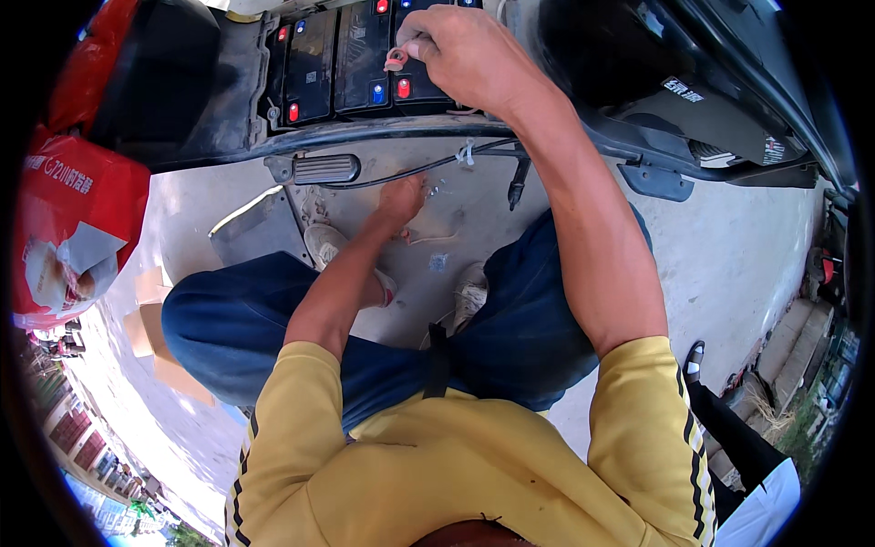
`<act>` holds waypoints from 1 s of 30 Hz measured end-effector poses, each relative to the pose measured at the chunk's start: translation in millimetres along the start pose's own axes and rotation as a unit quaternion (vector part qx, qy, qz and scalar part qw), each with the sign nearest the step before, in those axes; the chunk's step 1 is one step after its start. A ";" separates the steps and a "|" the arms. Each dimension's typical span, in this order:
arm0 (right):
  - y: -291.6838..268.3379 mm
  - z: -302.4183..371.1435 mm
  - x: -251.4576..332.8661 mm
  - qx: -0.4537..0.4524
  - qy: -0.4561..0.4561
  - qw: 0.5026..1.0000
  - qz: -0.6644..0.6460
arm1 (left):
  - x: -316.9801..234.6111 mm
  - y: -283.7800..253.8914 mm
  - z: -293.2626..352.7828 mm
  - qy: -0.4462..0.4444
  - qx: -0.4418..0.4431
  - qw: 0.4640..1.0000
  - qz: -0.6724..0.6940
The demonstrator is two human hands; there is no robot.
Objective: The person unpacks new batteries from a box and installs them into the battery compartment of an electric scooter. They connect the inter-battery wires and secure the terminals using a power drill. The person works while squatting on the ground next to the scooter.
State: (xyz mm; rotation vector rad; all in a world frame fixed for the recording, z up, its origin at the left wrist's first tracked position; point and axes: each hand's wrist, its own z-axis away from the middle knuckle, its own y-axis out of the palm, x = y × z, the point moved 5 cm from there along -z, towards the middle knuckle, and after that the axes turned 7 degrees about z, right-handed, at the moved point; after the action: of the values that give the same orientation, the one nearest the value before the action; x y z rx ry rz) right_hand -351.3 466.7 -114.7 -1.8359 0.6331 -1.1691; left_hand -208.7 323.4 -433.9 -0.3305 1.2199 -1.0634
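**Hands at the scooter's open battery bay**

You crouched over a dark scooter body (pixel 638 100) that filled the frame from ten o'clock round to three. Its floor compartment lay open at twelve o'clock, showing a row of black batteries (pixel 351 59) with small red and blue terminal caps. By my reading the work was partway through: the cover was already off and the batteries sat exposed, yet a lead was in hand and not seated, so wiring looked left to do.

At nine o'clock a red bag (pixel 77 214) with pale lettering and a picture panel hung off the scooter's side. Pale cardboard pieces (pixel 146 314) lay on the concrete ground (pixel 729 255) toward eight o'clock. A white label with dark marks sat on the black panel at two o'clock, and a small red-and-white sticker lay just past it.

Your right hand (pixel 465 50) was up at twelve o'clock, fingers pinched closed on a small red ring connector (pixel 396 59) held just over the batteries. Your left hand (pixel 401 196) reached down near the centre, fingers curled toward the ground beside a black cable (pixel 410 169); I could not tell whether it gripped anything.
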 end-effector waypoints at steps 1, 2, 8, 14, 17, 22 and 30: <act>-5.0 3.9 2.3 -0.024 -0.005 1.000 0.001 | -11.3 3.7 -7.6 0.006 -0.008 1.000 -0.009; -9.1 7.7 5.3 -0.048 -0.011 0.999 0.002 | -16.8 10.6 -15.7 0.009 -0.007 1.000 -0.027; -18.3 6.6 17.0 -0.039 -0.005 0.999 -0.005 | -19.2 48.9 -44.1 0.012 -0.036 0.995 -0.098; -20.1 -1.9 16.9 -0.004 0.009 0.999 -0.040 | -52.1 19.2 -5.8 0.120 0.039 0.989 -0.071; -28.6 -6.3 25.5 0.001 0.002 0.999 -0.044 | -97.7 -21.0 43.0 0.241 0.166 0.955 -0.045; -34.6 -9.8 51.5 -0.010 -0.027 0.998 -0.057 | -165.3 -162.0 107.7 0.299 0.175 0.934 -0.088; -55.8 5.8 107.5 0.038 -0.029 0.998 -0.034 | -173.5 -374.1 136.4 0.192 -0.168 0.873 0.415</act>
State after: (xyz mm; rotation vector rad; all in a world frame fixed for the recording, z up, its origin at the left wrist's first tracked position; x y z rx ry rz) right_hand -300.7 415.1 -17.4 -1.8320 0.4900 -1.1628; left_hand -263.1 229.3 -13.4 0.1660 1.6853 -0.1561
